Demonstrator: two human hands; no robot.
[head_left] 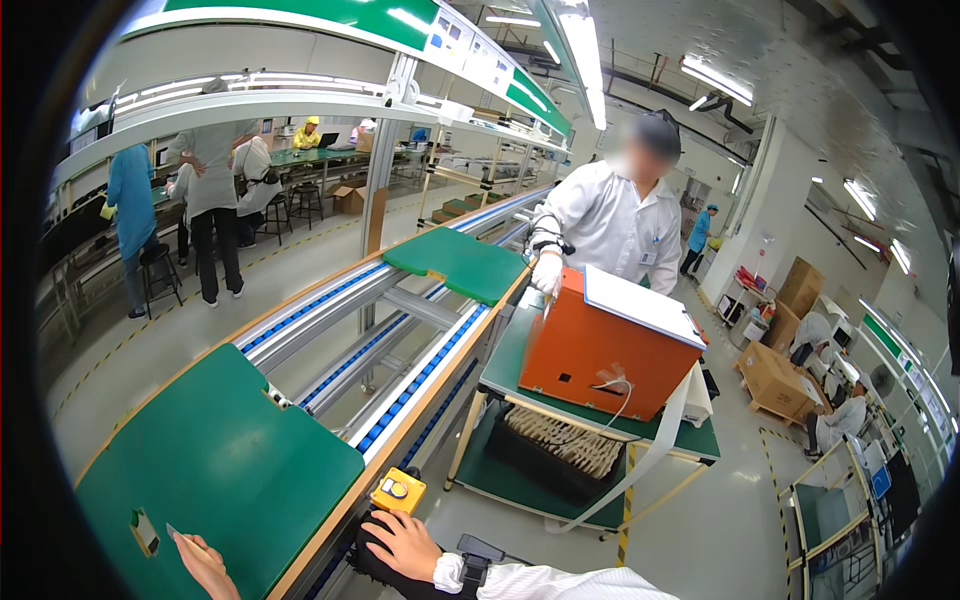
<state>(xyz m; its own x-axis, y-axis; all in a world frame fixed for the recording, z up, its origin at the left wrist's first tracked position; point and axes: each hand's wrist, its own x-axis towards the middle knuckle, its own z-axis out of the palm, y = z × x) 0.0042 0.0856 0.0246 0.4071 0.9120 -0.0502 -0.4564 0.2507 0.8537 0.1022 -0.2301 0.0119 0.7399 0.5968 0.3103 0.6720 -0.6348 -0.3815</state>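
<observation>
My left hand [207, 568] is low over the near green board [230, 440], partly cut off by the lower edge. Its fingers are pressed together, with a small pale pointed piece at their tips, too small to name. Beside it is a small cutout [145, 533] in the board. Fingers spread, my right hand [405, 545] lies on a dark, fuzzy surface [375, 570] beside the conveyor. Just beyond its fingers sits a yellow button box [398, 490] with a round button. A dark band circles my right wrist.
A second green board [460, 262] lies farther along the conveyor's rollers [385, 420]. To the right, a co-worker [625, 205] in a white coat and glove stands behind an orange box [610, 350] on a green-topped cart [500, 375]. A black bin [545, 450] occupies its lower shelf.
</observation>
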